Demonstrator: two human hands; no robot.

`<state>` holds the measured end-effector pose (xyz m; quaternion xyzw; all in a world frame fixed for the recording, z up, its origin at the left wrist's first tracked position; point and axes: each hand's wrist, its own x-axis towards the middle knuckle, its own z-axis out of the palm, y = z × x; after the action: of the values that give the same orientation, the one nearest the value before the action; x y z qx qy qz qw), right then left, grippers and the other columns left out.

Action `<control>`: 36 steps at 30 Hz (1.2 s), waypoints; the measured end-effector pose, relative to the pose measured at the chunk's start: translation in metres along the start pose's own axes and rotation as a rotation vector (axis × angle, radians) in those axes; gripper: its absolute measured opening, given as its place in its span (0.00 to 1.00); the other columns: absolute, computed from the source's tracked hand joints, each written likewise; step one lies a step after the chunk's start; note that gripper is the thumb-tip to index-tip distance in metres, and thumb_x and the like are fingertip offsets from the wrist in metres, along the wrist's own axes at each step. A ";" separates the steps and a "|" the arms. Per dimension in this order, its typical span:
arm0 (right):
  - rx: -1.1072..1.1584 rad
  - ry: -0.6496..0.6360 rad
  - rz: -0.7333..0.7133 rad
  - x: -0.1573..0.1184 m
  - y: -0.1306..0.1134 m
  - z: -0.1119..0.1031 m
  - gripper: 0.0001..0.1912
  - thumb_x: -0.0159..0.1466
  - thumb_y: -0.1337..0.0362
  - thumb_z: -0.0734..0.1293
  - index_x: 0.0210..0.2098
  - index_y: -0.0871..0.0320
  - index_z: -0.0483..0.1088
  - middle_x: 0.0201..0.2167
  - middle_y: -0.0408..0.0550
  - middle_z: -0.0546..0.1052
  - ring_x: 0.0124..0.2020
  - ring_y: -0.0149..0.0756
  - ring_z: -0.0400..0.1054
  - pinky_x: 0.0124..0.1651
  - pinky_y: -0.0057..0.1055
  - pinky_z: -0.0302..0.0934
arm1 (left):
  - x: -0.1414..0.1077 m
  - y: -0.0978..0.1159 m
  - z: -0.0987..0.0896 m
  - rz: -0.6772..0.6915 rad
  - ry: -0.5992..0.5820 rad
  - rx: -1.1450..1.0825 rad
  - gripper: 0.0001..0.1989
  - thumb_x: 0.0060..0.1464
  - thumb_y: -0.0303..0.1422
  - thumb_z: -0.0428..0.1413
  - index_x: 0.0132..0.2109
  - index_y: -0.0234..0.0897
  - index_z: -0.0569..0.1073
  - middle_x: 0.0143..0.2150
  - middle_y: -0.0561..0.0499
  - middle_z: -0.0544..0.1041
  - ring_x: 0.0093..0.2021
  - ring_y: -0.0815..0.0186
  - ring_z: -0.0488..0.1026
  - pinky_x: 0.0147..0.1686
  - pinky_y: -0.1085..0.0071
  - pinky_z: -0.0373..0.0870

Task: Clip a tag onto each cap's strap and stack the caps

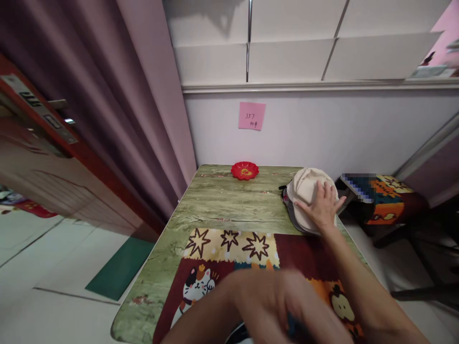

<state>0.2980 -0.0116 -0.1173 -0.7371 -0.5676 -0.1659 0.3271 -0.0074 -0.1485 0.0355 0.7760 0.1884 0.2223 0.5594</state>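
Observation:
A cream cloth hat [304, 186] lies at the right edge of the table, with a darker grey brim or second hat showing under its left side. My right hand [324, 205] rests on top of it with the fingers spread. Close to the camera, my left hand [283, 301] is bent over the front of the table and blurred by motion. Its fingers point down, and whether they hold anything is hidden. Below that hand, a dark and white thing shows only in part at the bottom edge.
A red scalloped dish [245, 170] sits at the back of the green wood-patterned table [211, 200]. A patterned cloth [229, 246] covers the front part. Beside the table stand a cloth-covered stool [387, 210] at right and a door [89, 162] with a purple curtain [143, 95] at left.

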 end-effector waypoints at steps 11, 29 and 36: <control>0.522 -0.303 -0.215 -0.018 -0.145 -0.086 0.44 0.64 0.60 0.66 0.75 0.57 0.43 0.28 0.42 0.78 0.31 0.41 0.72 0.48 0.43 0.67 | 0.060 -0.076 -0.054 -0.276 0.724 0.912 0.44 0.57 0.25 0.51 0.76 0.35 0.40 0.32 0.47 0.79 0.26 0.63 0.72 0.30 0.71 0.66; 0.091 -0.079 -0.274 -0.021 -0.140 -0.051 0.47 0.61 0.72 0.59 0.75 0.65 0.35 0.29 0.45 0.79 0.32 0.39 0.70 0.62 0.48 0.53 | 0.062 -0.077 -0.059 -0.570 0.753 1.128 0.52 0.58 0.21 0.52 0.73 0.42 0.21 0.38 0.47 0.80 0.30 0.64 0.75 0.29 0.73 0.66; 0.085 -0.056 -0.300 -0.023 -0.146 -0.054 0.45 0.62 0.72 0.58 0.75 0.64 0.36 0.27 0.43 0.77 0.32 0.39 0.70 0.63 0.48 0.54 | 0.061 -0.078 -0.057 -0.534 0.739 1.125 0.54 0.56 0.20 0.53 0.73 0.42 0.22 0.41 0.46 0.81 0.31 0.64 0.76 0.30 0.72 0.67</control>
<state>0.1596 -0.0440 -0.0487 -0.6338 -0.6869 -0.1683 0.3134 0.0082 -0.0473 -0.0153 0.7481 0.6342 0.1952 0.0103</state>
